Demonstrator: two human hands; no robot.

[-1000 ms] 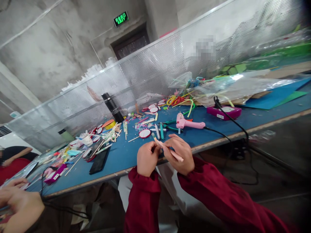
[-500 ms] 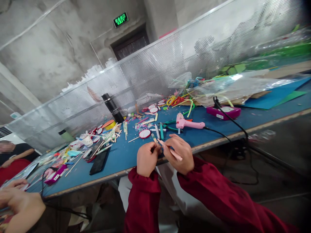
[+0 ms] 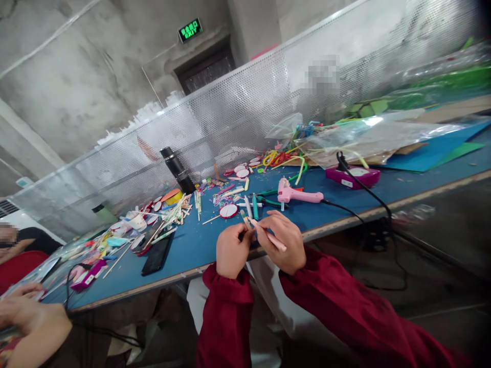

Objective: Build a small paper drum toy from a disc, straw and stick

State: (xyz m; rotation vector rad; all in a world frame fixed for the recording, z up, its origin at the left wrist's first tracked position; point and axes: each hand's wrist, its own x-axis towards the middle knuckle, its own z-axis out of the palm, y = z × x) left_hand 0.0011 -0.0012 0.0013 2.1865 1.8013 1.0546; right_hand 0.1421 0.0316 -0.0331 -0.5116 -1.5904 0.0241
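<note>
My left hand (image 3: 231, 250) is closed in a pinch on a short flat stick (image 3: 244, 217), whose pale, partly coloured end sticks up past the fingers. In my right hand (image 3: 284, 241) is a pink pen (image 3: 276, 242), gripped as for writing, its tip close to the stick. Whether the tip touches the stick I cannot tell. Both hands are at the table's front edge. Just beyond them lie a white marker-like tube (image 3: 248, 207), a teal tube (image 3: 255, 207) and a pink glue gun (image 3: 299, 196). A round white disc with a red rim (image 3: 229, 211) is a little to the left.
A black phone (image 3: 157, 254), a pile of wooden sticks (image 3: 180, 210) and a black bottle (image 3: 177, 170) stand or lie to the left. Right of the glue gun is a purple box (image 3: 353, 178) with a black cable. A co-worker's hands (image 3: 32, 319) are at lower left.
The pink pen has shifted very slightly in my right hand. My left hand stays nearly still. At far left, a seated person has moved a little.
</note>
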